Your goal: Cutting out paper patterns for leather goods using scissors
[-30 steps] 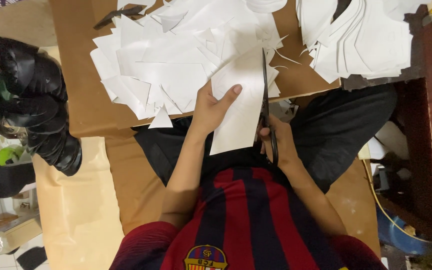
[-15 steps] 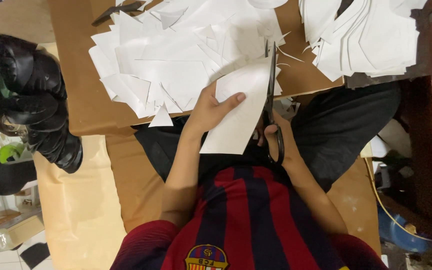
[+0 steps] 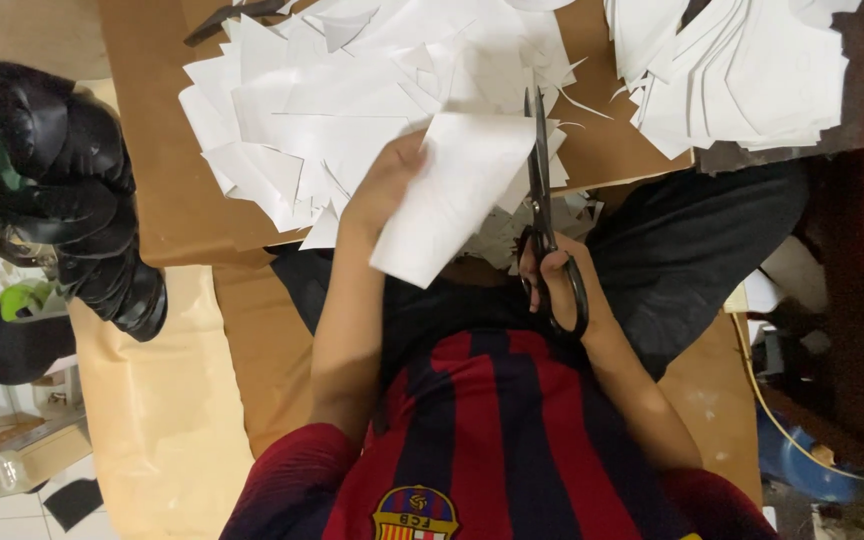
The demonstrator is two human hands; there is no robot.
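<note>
Scissors (image 3: 542, 200) with dark blades and black loop handles are held in the right hand (image 3: 552, 285), whose grip is closed through the loops near the middle of the head view. The blades are pointed toward 12 o'clock and are laid along the right edge of a white sheet of paper (image 3: 457, 190). That sheet is pinched by the left hand (image 3: 384, 190), the grip being closed on its left edge with the thumb on top; the sheet is tilted, its lower corner hanging toward 6 o'clock over the lap. Whether the blades are parted cannot be told from this angle.

Behind the sheet, toward 12 o'clock, a loose heap of white paper pieces (image 3: 302, 130) is spread over the brown counter (image 3: 167, 210). A second stack of white cut pieces (image 3: 742, 80) is seen toward 2 o'clock, well apart from the hands. Small white scraps (image 3: 497, 240) are scattered in the lap just beside the scissors. At 9 o'clock a black ribbed object (image 3: 72, 190) is seen off the counter's edge. A red and dark blue striped shirt (image 3: 492, 430) is seen at 6 o'clock, and dark trousers (image 3: 692, 250) at 3 o'clock.
</note>
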